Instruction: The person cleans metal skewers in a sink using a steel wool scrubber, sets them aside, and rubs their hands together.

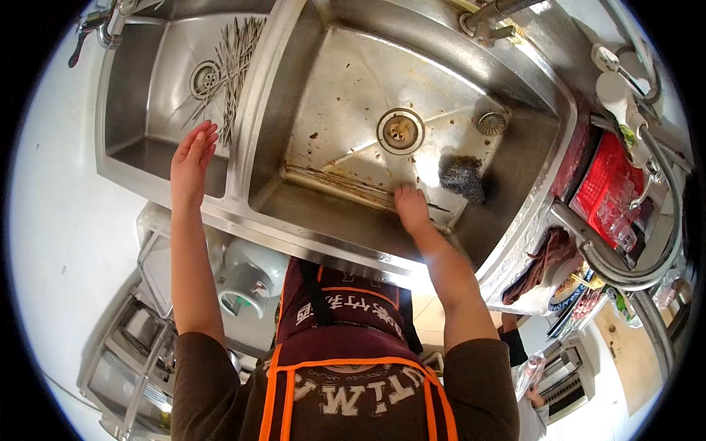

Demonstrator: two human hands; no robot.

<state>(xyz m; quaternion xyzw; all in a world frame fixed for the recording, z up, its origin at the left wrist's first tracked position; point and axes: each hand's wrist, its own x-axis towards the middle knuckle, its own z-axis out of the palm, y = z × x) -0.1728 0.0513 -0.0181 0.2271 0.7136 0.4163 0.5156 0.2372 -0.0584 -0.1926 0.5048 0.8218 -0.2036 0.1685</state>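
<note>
In the large sink basin (331, 88), my right hand (412, 206) is low over a bundle of thin skewers (334, 184) lying along the near wall. Its fingers are curled down around the skewers, and a few dark ends stick out past it. My left hand (194, 158) is raised over the smaller basin (165, 81), its fingers stretched out and nothing visible in them. Just beyond it lies a loose heap of several skewers (234, 73) beside the small drain (205, 79). A dark scouring pad (462, 178) rests right of my right hand.
Brown food bits lie around the large drain (401, 131), near a round metal strainer (491, 123). A faucet (489, 26) reaches over the back rim. At right are a red basket (607, 187), a dark cloth (544, 261) and a curved metal pipe (632, 275). Another person's hand (535, 397) shows at lower right.
</note>
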